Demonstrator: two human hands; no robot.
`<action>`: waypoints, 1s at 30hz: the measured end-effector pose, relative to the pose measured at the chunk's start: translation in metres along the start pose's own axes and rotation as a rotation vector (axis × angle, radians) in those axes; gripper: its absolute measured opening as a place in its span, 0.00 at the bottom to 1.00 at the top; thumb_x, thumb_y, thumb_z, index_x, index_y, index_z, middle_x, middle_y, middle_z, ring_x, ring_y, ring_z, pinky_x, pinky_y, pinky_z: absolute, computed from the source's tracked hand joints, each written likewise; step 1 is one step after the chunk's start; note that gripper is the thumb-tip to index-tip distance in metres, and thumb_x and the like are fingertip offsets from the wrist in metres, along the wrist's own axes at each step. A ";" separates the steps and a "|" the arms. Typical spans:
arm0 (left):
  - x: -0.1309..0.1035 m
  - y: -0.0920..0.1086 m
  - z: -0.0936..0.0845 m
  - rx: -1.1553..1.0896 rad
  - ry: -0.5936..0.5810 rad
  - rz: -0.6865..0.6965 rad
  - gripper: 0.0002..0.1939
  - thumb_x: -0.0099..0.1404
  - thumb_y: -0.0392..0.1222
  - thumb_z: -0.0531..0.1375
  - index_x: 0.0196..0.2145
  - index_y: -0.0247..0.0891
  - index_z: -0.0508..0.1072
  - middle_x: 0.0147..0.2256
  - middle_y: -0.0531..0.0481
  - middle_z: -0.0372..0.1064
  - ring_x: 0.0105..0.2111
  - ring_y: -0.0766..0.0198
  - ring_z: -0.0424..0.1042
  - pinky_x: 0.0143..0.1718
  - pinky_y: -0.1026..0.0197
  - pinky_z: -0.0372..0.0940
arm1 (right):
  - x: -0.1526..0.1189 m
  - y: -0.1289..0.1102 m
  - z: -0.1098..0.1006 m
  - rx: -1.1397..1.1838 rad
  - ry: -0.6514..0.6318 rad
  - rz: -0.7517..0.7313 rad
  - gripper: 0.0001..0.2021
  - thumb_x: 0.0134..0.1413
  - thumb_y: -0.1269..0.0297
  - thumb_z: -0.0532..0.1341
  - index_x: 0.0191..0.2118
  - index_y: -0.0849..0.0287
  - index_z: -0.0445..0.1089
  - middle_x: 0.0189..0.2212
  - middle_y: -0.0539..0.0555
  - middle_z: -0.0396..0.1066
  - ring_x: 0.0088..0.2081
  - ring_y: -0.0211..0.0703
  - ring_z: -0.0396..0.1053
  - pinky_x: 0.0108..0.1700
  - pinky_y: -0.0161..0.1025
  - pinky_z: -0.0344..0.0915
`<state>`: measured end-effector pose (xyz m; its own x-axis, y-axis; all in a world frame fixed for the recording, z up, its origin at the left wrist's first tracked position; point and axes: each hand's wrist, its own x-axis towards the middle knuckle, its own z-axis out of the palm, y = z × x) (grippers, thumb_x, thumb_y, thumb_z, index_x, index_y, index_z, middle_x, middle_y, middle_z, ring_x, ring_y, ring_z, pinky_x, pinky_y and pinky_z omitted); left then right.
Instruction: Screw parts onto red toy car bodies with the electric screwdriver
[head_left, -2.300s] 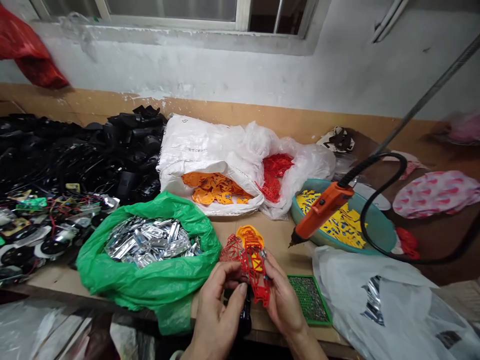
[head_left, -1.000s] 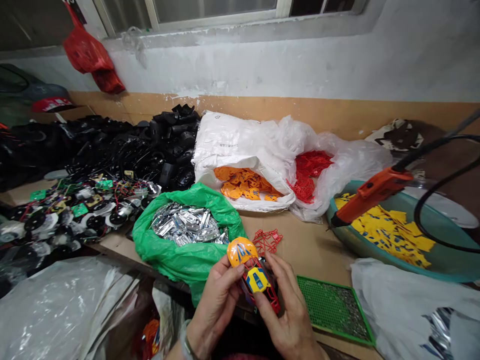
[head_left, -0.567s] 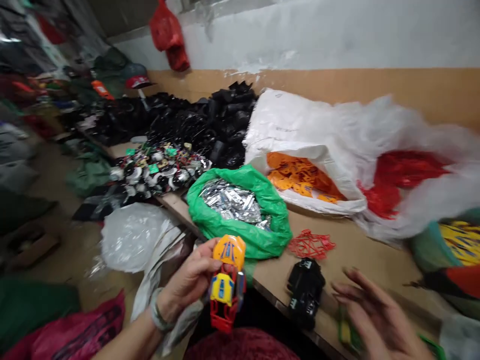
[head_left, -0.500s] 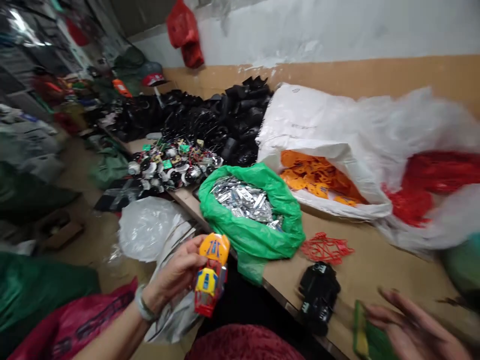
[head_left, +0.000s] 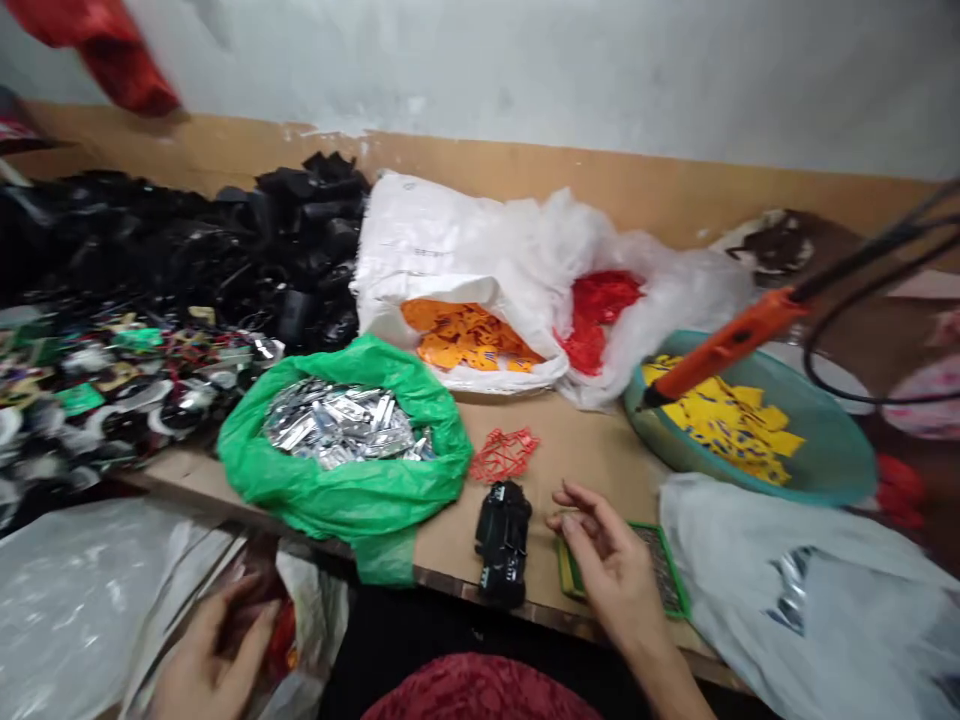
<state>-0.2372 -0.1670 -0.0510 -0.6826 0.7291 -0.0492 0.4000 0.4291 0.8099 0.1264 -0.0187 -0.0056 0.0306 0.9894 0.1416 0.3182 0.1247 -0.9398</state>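
Observation:
My left hand is low at the left, fingers apart, over the mouth of a white bag with red and orange pieces inside. Nothing is held between its fingers. My right hand hovers above a green-rimmed tray of small dark bits, its fingertips bent near the thumb; whether it holds anything is too small to tell. Just left of that hand, a black toy car body lies on the cardboard-covered table. Behind the car body rests a red lattice frame.
A green bag holds silvery parts. Behind are white sacks with orange and red pieces. An orange electric screwdriver hangs over a teal basin of yellow pieces. Black parts and wired motors are piled left.
The view has swung right. My left hand has gone down to the white bag and let go of the orange, yellow and red toy car. My right hand's fingers have drawn closer together.

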 end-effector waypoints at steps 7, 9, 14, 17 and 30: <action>-0.031 0.140 0.108 -0.271 -0.491 0.281 0.22 0.58 0.48 0.67 0.51 0.42 0.77 0.50 0.39 0.75 0.50 0.44 0.72 0.53 0.50 0.64 | -0.006 -0.008 0.011 -0.314 -0.124 -0.159 0.16 0.65 0.68 0.52 0.53 0.56 0.70 0.47 0.59 0.77 0.49 0.50 0.75 0.52 0.47 0.72; -0.029 0.157 0.138 -0.282 -0.527 0.283 0.25 0.57 0.48 0.68 0.52 0.41 0.76 0.50 0.38 0.75 0.51 0.43 0.71 0.57 0.48 0.60 | -0.003 -0.012 0.013 -0.313 -0.154 -0.190 0.16 0.66 0.69 0.51 0.54 0.56 0.69 0.46 0.58 0.76 0.48 0.48 0.75 0.51 0.44 0.73; -0.023 0.162 0.167 -0.467 -0.611 0.092 0.24 0.47 0.39 0.73 0.44 0.44 0.81 0.43 0.42 0.78 0.48 0.43 0.73 0.53 0.53 0.61 | 0.030 -0.010 0.008 -0.336 -0.214 -0.308 0.19 0.62 0.78 0.50 0.53 0.56 0.69 0.45 0.57 0.74 0.47 0.47 0.73 0.50 0.43 0.72; -0.025 0.153 0.162 -0.633 -0.765 -0.036 0.17 0.46 0.35 0.71 0.36 0.42 0.81 0.34 0.46 0.78 0.41 0.47 0.75 0.47 0.55 0.64 | 0.061 -0.001 0.012 -0.482 -0.320 -0.364 0.24 0.53 0.84 0.52 0.51 0.57 0.73 0.47 0.59 0.73 0.50 0.51 0.68 0.52 0.48 0.69; -0.015 0.146 0.137 -1.123 -0.800 -0.358 0.27 0.51 0.43 0.74 0.48 0.41 0.74 0.43 0.43 0.77 0.42 0.55 0.75 0.43 0.57 0.69 | 0.082 -0.021 0.000 0.065 -0.276 -0.002 0.17 0.67 0.54 0.52 0.40 0.59 0.72 0.31 0.55 0.74 0.30 0.44 0.71 0.34 0.42 0.71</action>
<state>-0.0847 -0.0423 -0.0122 0.0330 0.9353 -0.3522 -0.6649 0.2837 0.6909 0.1218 0.0599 0.0258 -0.2322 0.9707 0.0614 0.2562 0.1220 -0.9589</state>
